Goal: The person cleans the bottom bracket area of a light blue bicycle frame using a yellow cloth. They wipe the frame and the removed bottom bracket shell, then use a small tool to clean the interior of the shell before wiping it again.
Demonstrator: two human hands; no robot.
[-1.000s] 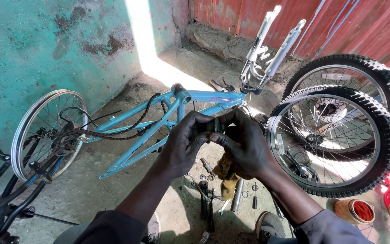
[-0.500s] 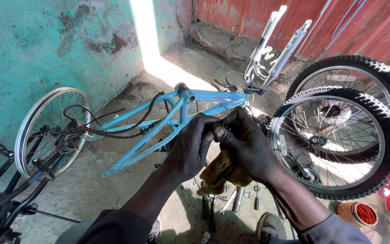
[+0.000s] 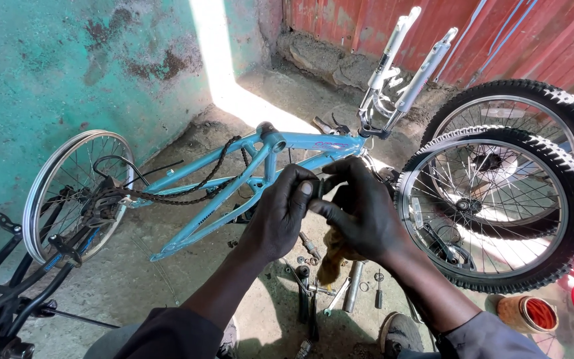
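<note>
Both hands have shifted a little up and left since half a second ago, closer to the light blue bicycle frame (image 3: pixel 234 193), and the yellowish rag (image 3: pixel 332 256) beneath them shows less. Near the lower right, a small round orange tub (image 3: pixel 528 314) sits on the ground; its contents cannot be made out. The left hand (image 3: pixel 279 216) and right hand (image 3: pixel 361 209) meet just below the frame's top tube, fingers curled shut around a small dark part (image 3: pixel 319 189), mostly hidden by them. Loose tools (image 3: pixel 340 292) lie on the concrete beneath. The knobby-tyred wheel (image 3: pixel 496 206) stands just right.
</note>
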